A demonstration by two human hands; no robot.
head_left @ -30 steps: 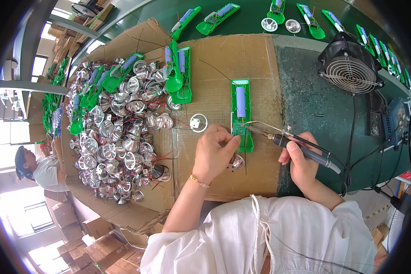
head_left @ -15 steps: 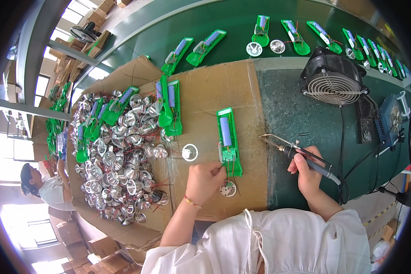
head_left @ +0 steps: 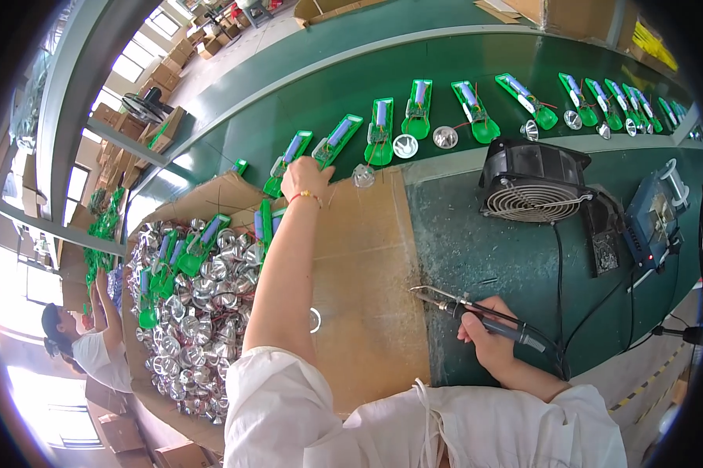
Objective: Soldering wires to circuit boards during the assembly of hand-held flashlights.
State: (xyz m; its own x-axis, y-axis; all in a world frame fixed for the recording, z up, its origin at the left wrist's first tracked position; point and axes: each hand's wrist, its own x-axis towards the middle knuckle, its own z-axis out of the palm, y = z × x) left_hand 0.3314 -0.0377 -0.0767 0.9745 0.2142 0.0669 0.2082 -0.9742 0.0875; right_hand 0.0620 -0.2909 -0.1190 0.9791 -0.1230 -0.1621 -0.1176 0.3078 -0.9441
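My left hand (head_left: 306, 179) reaches far across to the green bench beyond the cardboard. Its fingers close over the near end of a green plastic housing (head_left: 341, 136) with a blue cylindrical battery; the grip itself is partly hidden. Just left of it lies another such housing (head_left: 291, 154). To the right is a third housing (head_left: 380, 132), with a silver reflector (head_left: 363, 175) at its near end. My right hand (head_left: 488, 337) holds a soldering iron (head_left: 519, 334) with a thin metal tube along it, the tip pointing left over the cardboard's edge.
A cardboard tray (head_left: 230, 187) on the left holds a heap of silver reflectors (head_left: 191, 327) and several green housings. A black fan (head_left: 535, 179) and a blue soldering station (head_left: 652, 218) stand right. More housings line the far bench. A person (head_left: 94, 335) works at far left.
My left hand has gone from the near cardboard to the far bench. The housing and reflector from the cardboard now lie in the far row. My right hand still holds the iron.
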